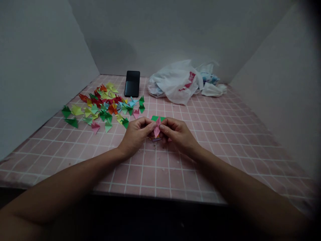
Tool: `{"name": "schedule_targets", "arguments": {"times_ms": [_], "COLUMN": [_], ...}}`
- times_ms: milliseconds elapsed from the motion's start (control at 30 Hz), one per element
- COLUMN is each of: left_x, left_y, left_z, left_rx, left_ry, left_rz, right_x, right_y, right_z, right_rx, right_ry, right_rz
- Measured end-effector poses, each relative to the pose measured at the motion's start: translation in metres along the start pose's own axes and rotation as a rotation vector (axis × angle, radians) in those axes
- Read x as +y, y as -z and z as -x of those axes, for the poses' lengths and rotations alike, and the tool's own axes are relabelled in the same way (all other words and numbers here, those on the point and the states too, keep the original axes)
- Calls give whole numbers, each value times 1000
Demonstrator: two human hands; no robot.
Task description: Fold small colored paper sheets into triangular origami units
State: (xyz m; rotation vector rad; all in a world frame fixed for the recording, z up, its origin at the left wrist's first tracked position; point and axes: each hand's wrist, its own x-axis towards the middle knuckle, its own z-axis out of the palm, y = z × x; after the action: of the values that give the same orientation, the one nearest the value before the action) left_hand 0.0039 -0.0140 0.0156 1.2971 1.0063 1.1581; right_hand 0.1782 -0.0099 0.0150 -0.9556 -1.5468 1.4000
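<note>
A small pink piece of folded origami paper (157, 128), narrow and diamond-shaped, is upright between my two hands. My left hand (138, 134) pinches its left edge between thumb and fingers. On the other edge, my right hand (177, 134) has thumb and forefinger closed in the same way. Just behind and beneath the fingers lies green paper (154, 118), with bits of other colours showing under the hands; the hands hide most of it. To the left spreads a heap of folded paper cranes (106, 115) in red, orange, yellow, green, blue and pink.
A black phone (132, 84) leans near the back wall, behind the cranes. White plastic bags (175, 82) lie crumpled at the back, right of the phone. Pale walls close in the left, back and right of the table with its pink checked cloth (160, 180).
</note>
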Motion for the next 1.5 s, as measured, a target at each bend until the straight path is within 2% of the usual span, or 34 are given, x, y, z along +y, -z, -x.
{"name": "schedule_targets", "arguments": {"times_ms": [333, 433, 667, 767, 1300, 1500], "left_x": [-1, 0, -6, -7, -2, -2], "left_y": [1, 1, 2, 2, 2, 1], "left_z": [-1, -1, -4, -3, -4, -3], "left_rx": [-34, -52, -45, -51, -55, -72], "left_ry": [45, 59, 92, 100, 95, 108], "left_rz": [18, 35, 101, 106, 52, 64], "right_x": [0, -1, 1, 2, -1, -2], "right_y": [1, 2, 2, 2, 4, 5], "right_z": [0, -1, -1, -1, -2, -1], "right_rx": [130, 98, -13, -9, 34, 78], "right_ry": [189, 172, 6, -9, 59, 129], "right_rz": [369, 332, -76, -138, 108, 220]}}
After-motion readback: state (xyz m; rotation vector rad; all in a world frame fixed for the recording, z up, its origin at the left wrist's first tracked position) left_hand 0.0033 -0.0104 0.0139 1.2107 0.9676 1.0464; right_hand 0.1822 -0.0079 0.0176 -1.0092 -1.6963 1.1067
